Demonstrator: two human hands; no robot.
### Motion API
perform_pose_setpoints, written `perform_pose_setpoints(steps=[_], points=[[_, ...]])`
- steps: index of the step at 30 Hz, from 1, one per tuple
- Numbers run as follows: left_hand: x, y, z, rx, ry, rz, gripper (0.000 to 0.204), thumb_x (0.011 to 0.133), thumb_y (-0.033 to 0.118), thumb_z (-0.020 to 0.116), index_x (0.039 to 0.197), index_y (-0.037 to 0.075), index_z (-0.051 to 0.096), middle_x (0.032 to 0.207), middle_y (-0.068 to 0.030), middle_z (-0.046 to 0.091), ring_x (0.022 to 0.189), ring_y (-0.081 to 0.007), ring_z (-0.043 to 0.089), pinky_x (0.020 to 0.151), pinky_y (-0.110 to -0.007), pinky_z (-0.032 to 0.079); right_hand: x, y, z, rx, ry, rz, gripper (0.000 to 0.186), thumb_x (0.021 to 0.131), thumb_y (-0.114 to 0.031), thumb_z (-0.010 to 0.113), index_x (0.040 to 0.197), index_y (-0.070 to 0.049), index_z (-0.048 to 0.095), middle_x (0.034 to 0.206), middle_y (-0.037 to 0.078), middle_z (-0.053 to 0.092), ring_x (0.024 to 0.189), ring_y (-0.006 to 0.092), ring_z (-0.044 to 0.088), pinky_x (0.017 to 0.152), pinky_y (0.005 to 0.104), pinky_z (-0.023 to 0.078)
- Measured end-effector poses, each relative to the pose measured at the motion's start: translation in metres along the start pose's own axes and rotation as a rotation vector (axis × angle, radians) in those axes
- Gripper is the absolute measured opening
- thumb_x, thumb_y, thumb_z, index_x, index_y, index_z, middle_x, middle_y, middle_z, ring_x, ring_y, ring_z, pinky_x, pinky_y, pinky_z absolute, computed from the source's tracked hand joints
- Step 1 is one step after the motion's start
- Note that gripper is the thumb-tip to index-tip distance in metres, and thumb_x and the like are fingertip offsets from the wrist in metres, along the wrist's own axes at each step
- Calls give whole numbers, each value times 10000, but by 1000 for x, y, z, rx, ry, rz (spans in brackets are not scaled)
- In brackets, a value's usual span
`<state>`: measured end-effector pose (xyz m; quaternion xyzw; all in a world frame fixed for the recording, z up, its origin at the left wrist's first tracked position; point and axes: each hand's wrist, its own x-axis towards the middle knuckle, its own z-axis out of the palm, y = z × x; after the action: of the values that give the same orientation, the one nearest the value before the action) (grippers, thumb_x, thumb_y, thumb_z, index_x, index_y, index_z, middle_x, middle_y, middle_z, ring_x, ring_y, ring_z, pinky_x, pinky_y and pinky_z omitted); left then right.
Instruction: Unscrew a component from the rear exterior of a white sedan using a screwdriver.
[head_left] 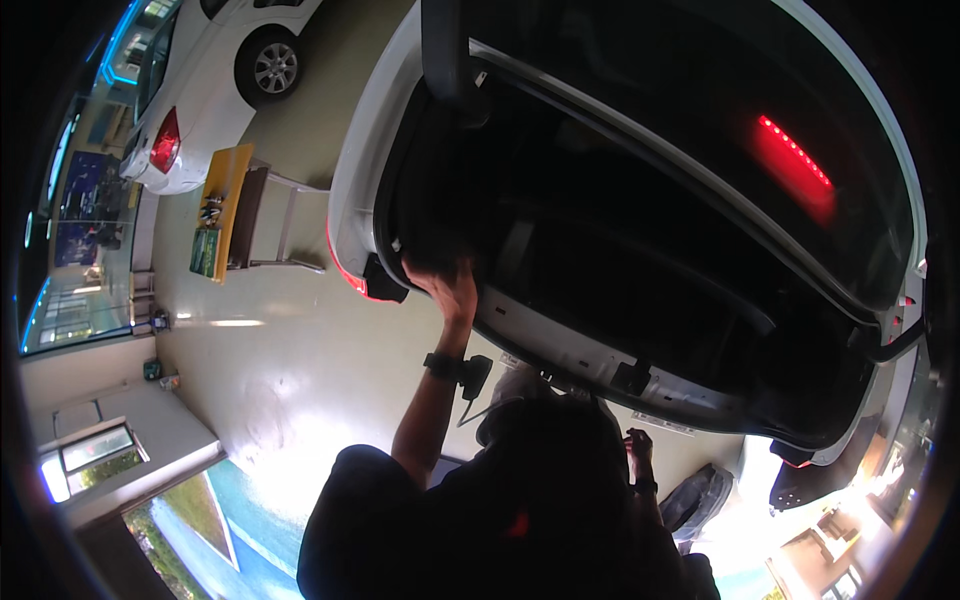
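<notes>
The open trunk (560,250) of a white car fills the upper right, its inside very dark. My left hand (446,284) reaches over the rear sill at the trunk's near left corner. Its fingers go into deep shadow, so I cannot make out whether they grip anything. A dark band with a small black device (473,375) sits on that wrist. My right hand (638,447) hangs low beside my body, below the rear edge of the car. Its fingers are loosely bent and apart, and nothing shows in them. Black rubber seal (388,190) lines the trunk opening.
The raised trunk lid (700,80) is overhead with a lit red lamp strip (796,152). A yellow-topped table (236,190) holding small items stands to the left, near another white car (200,90). A dark bag-like object (698,500) is on the floor at the right.
</notes>
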<state>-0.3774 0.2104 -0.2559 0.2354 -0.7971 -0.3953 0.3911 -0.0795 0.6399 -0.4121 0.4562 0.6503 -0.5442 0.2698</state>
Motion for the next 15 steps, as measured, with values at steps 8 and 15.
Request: perform_pose_setpoints(steps=[8,15], points=[[73,19,-2,341,-336,167,194,732,186,610,704,5,546,708,-178,572,602,-367,563,482,-418,444,32,77,-11,-169,13,-350,198,816,-223,530,851,-54,625,744,81,616,668,163,582,617,273,459],[63,5,23,206,-413,249,82,651,79,582,656,7,543,1059,-227,543,680,-356,589,526,-384,495,56,-39,-4,57,-49,-57,204,848,-255,483,931,-81,550,666,89,587,558,178,589,510,290,493]])
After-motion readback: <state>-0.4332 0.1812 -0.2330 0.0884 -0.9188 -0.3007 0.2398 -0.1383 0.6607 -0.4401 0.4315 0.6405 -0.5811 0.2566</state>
